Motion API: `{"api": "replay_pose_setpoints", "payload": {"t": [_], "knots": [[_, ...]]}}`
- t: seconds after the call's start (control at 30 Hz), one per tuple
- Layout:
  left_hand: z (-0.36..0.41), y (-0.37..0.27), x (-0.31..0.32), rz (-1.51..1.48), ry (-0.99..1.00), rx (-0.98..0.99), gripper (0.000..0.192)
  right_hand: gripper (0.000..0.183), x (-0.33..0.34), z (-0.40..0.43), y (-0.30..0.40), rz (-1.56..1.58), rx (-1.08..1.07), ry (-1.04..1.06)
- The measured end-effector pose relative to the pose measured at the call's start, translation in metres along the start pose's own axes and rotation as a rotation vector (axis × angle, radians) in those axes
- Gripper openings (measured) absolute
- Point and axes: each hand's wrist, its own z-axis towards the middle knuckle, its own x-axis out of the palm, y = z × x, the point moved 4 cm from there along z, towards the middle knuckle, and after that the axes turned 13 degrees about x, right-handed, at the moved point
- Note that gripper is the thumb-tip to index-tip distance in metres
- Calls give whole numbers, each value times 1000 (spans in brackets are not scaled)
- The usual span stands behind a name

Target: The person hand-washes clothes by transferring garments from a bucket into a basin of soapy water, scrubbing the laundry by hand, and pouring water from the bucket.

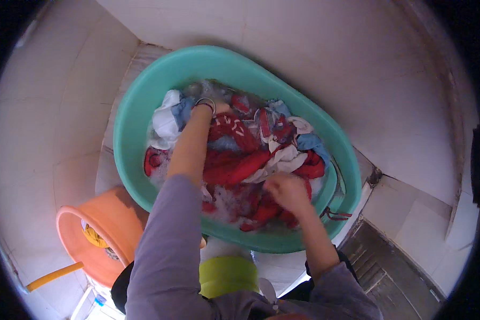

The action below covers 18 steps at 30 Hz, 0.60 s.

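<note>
A large green plastic tub (136,96) holds soapy water and a heap of wet clothes. My left hand (221,108), with bangles at the wrist, reaches into the far part of the heap beside a patterned red cloth (240,134); its fingers are hidden among fabric and suds. Nearer to me, my right hand (284,190) is curled over red garments (264,208), close to a white cloth (286,160); whether it grips any fabric is unclear. White and pale blue cloth (166,120) lies at the tub's left, and a blue cloth (314,146) at the right.
An orange plastic bucket (100,204) with a yellow cloth (94,236) inside tilts at the lower left, beside an orange hose (56,276). A lime-green container (228,276) stands between me and the tub. Tiled walls border the tub; a floor grate (368,256) lies lower right.
</note>
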Motion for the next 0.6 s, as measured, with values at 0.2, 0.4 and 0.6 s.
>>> {"api": "replay_pose_setpoints", "payload": {"t": [0.2,0.4,0.6], "knots": [[-23,-46,2,328,-382,-86,54,71,-47,68,17,-110,-139,-721],[-47,-46,6,599,-708,-44,62,61,-55,154,20,-166,52,-198],[-95,-93,48,644,-950,21,60,42,-36,198,-23,-367,28,-48]]}}
